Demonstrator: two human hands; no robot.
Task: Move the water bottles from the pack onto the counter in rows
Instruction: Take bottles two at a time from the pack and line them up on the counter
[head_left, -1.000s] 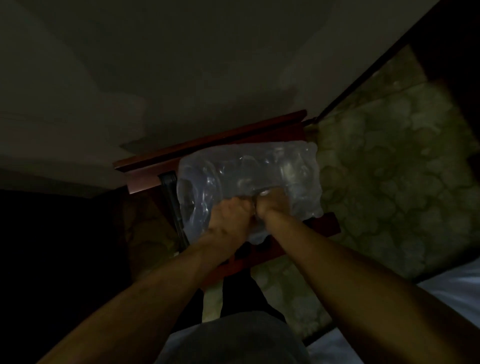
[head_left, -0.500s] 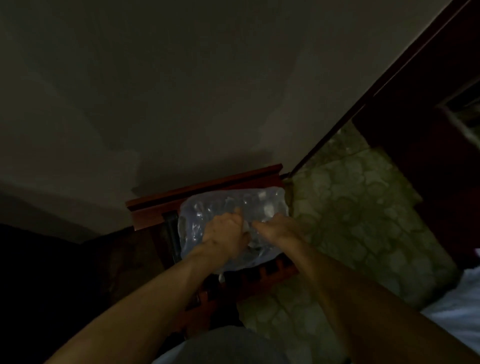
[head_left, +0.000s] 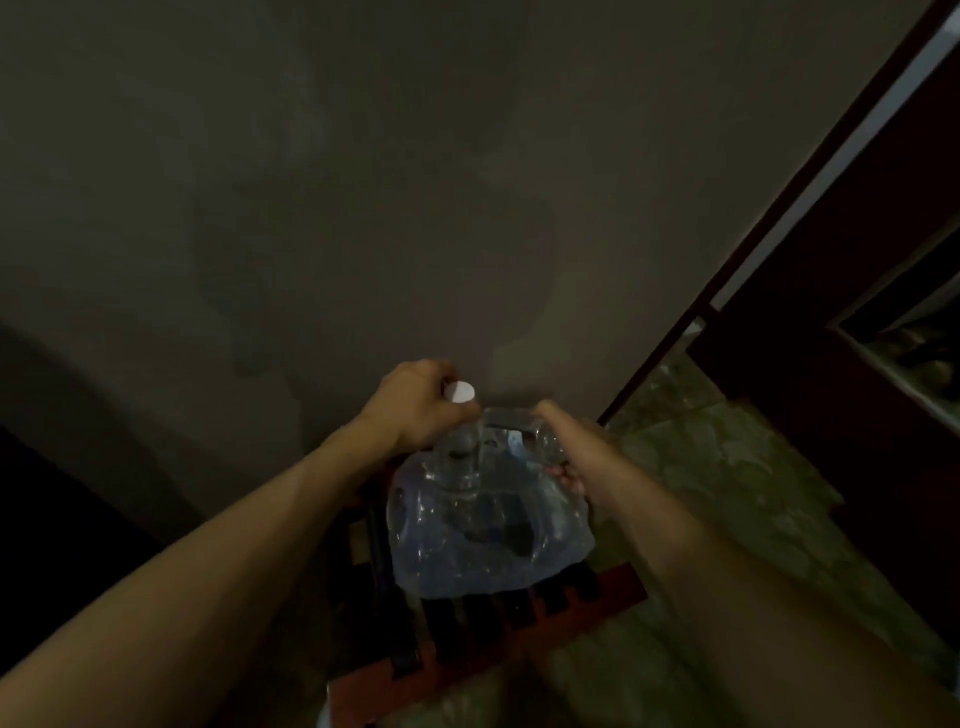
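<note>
Overhead, left hand (head_left: 415, 410) grips bottle (head_left: 460, 410); right hand (head_left: 566, 447) holds pack (head_left: 483, 535).

A plain grey wall (head_left: 363, 182) fills the upper frame in dim light, a dark wooden door frame (head_left: 810, 192) slants down the right side, mottled greenish floor tiles (head_left: 727, 467) spread at lower right, and a red slatted stand (head_left: 519, 649) sits at bottom centre.

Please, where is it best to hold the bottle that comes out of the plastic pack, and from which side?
Probably at the neck just under the white cap, from above, as the left hand does: the bottle stands upright and its body is wrapped by the pack.
</note>
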